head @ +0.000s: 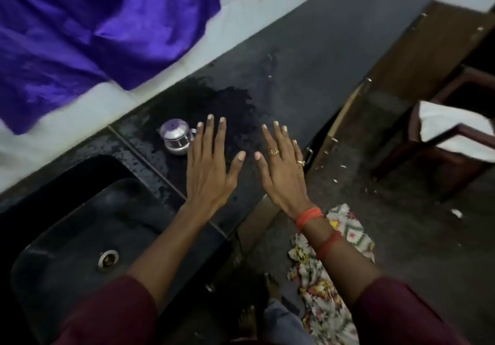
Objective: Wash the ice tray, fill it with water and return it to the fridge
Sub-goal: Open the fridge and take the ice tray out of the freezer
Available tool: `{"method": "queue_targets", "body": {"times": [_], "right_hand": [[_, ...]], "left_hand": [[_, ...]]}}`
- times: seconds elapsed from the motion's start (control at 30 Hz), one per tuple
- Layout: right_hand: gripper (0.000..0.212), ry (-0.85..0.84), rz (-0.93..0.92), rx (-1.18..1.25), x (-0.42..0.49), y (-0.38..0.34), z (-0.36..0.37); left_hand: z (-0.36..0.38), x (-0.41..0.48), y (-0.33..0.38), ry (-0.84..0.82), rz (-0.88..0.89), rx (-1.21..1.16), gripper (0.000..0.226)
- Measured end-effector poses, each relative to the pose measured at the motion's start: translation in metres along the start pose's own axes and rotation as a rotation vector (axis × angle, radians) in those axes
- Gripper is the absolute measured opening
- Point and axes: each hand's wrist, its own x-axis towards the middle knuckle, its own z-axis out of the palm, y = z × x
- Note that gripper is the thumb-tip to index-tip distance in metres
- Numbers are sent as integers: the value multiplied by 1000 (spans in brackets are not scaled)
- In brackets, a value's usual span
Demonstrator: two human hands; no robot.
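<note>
No ice tray shows in the head view. My left hand and my right hand are stretched out side by side, palms down, fingers straight and spread, over the dark wet counter. Neither hand holds anything. The black sink with its metal drain lies to the left of my left forearm. A small steel lidded pot stands on the counter just left of my left fingertips.
A purple cloth hangs over the white wall behind the counter. An open cabinet door juts out under the counter edge. A patterned cloth lies on the floor by my feet. A dark chair with white cloth stands at right.
</note>
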Motion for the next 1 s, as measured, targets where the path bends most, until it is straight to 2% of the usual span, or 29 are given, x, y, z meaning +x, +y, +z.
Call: {"method": "queue_targets", "body": {"times": [0.37,1.0], "right_hand": [[58,139,306,-131,-83,62,-61],[56,428,848,-238,-260,197,-189]], "left_hand": [[51,-15,90,-178,267,-118,75],[143,-60,331,-452,787,-272,77]]}}
